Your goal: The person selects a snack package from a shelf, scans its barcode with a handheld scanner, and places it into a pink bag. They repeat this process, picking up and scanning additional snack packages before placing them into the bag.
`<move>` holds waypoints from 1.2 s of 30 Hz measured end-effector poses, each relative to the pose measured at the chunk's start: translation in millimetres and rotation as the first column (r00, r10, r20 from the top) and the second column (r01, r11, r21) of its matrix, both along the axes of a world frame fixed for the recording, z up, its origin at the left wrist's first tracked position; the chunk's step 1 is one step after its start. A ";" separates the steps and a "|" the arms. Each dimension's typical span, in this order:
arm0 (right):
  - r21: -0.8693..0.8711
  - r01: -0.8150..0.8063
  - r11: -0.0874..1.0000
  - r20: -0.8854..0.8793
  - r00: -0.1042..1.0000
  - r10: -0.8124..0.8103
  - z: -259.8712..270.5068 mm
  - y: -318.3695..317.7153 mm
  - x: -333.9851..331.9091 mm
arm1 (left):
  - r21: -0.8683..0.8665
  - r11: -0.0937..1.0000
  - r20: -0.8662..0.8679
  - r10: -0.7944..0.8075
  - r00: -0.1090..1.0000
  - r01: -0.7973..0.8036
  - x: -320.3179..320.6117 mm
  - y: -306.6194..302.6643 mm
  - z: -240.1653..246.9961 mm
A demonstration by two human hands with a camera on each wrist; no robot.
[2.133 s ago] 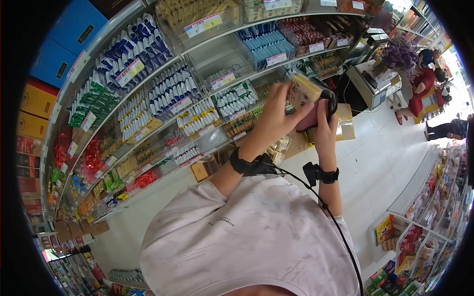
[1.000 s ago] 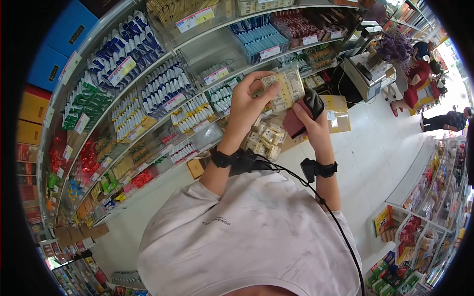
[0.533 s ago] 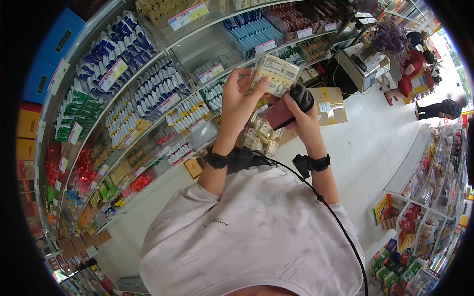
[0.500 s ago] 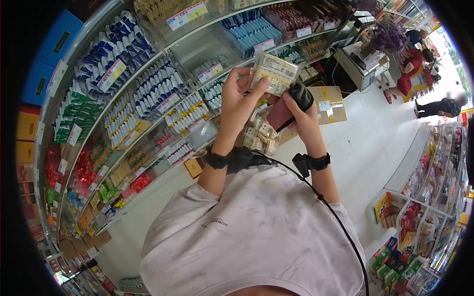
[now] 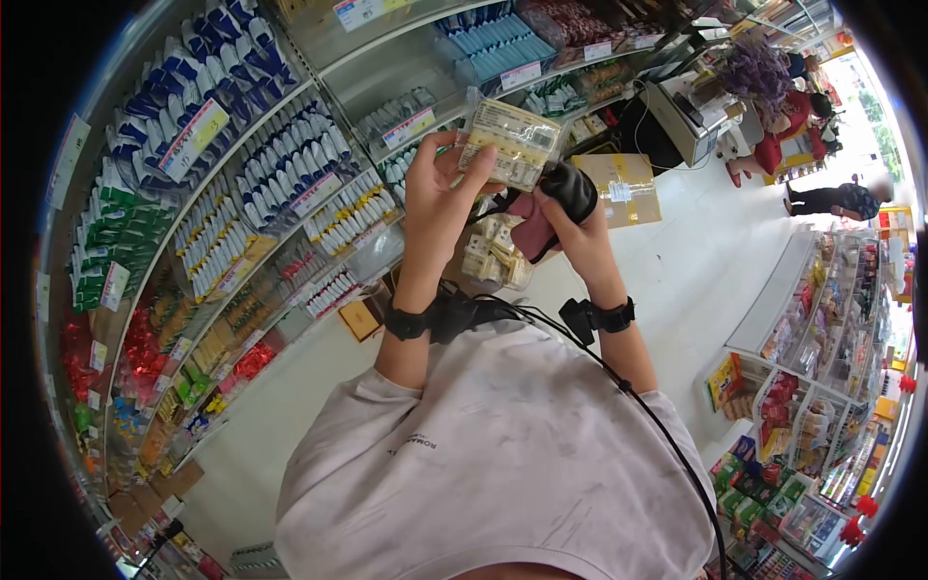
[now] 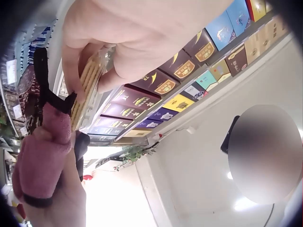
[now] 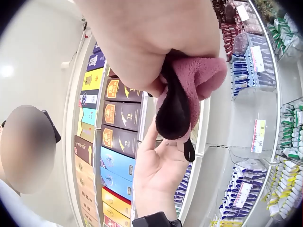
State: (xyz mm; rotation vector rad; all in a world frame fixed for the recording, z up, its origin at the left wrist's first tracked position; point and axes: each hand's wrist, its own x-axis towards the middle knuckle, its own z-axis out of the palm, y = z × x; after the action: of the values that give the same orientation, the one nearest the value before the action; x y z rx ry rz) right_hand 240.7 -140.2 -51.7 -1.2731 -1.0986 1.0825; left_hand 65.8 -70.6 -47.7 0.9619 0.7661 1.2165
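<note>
Pack: in my L hand, thumb on its face; I'd grip edges lightly, may slip.
Cloth: my R hand grips it, pack's 5 o'clk; I'd press pink side flat, gently.

1 head view looks down on the hands; 2 close wrist views share them.

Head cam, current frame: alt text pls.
A person's left hand holds a clear-wrapped, cream-coloured pack while their right hand grips a pink-and-black cloth, beside curved store shelves stocked with small wrapped goods.
</note>
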 end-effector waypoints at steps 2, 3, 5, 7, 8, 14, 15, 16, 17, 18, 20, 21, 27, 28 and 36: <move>0.045 -0.006 0.999 0.036 0.999 0.005 -5.5 5.0 -10.3 | -0.008 1.000 0.016 -0.003 1.000 0.003 -9.8 5.0 -4.9; 0.068 -0.008 0.998 0.052 0.999 0.005 -9.5 8.3 -14.9 | 0.001 1.000 0.016 0.008 1.000 -0.008 -14.1 7.2 -7.2; 0.098 0.021 0.995 0.073 0.997 -0.028 -22.4 14.1 -24.6 | 0.012 1.000 0.012 0.024 1.000 -0.025 -21.9 9.4 -13.3; 0.104 0.047 0.993 0.116 0.992 -0.059 -30.4 18.1 -29.3 | 0.003 1.000 -0.010 -0.001 1.000 0.001 -28.9 13.3 -19.0; 0.096 0.060 0.994 0.147 0.986 -0.073 -33.9 19.6 -30.7 | -0.004 1.000 -0.022 -0.015 1.000 0.015 -32.5 14.5 -21.4; 0.048 0.186 0.981 0.144 0.971 -0.191 -73.0 35.9 -6.1 | 0.022 0.996 -0.146 -0.085 0.986 0.090 -40.9 13.6 -20.0; -0.009 0.200 0.980 0.158 0.968 -0.196 -86.3 40.0 9.5 | 0.024 0.998 -0.170 -0.050 0.984 0.054 -44.8 11.6 -18.0; -0.088 0.203 0.975 0.092 0.977 -0.195 -93.5 46.5 21.0 | 0.043 0.998 -0.179 -0.028 0.983 0.037 -49.9 11.5 -14.2; -0.167 0.204 0.965 0.027 0.979 -0.202 -100.7 52.9 32.6 | 0.062 0.998 -0.188 -0.007 0.982 0.019 -55.3 11.4 -9.2; -0.249 0.195 0.949 0.016 0.980 -0.198 -122.6 56.5 47.9 | 0.079 0.997 -0.196 0.015 0.980 0.000 -60.0 10.0 -4.3; -0.284 0.271 0.920 0.011 0.960 -0.280 -182.0 62.8 73.0 | 0.102 0.993 -0.226 0.079 0.971 -0.057 -67.9 6.6 3.0; -0.298 0.306 0.904 0.009 0.948 -0.318 -211.5 59.8 82.5 | 0.115 0.990 -0.236 0.104 0.966 -0.078 -72.1 5.0 5.6; -0.666 0.201 0.718 0.044 0.972 -0.231 -354.0 15.8 112.1 | 0.112 0.982 -0.297 0.180 0.938 -0.153 -84.5 -5.6 10.8; -0.599 0.265 0.756 0.085 0.959 -0.270 -385.5 7.5 111.6 | 0.102 0.980 -0.292 0.195 0.936 -0.172 -85.9 -7.4 11.1; -0.728 -0.025 0.686 -0.053 0.998 -0.020 -358.4 24.7 71.4 | 0.042 0.959 -0.391 0.274 0.879 -0.280 -94.3 -16.5 9.8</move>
State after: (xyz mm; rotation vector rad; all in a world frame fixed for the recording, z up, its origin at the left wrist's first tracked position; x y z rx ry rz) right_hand 312.1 -115.5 -410.2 -1.8417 -0.6094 1.6411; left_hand -28.5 -87.1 -37.9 1.1284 1.2678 1.2734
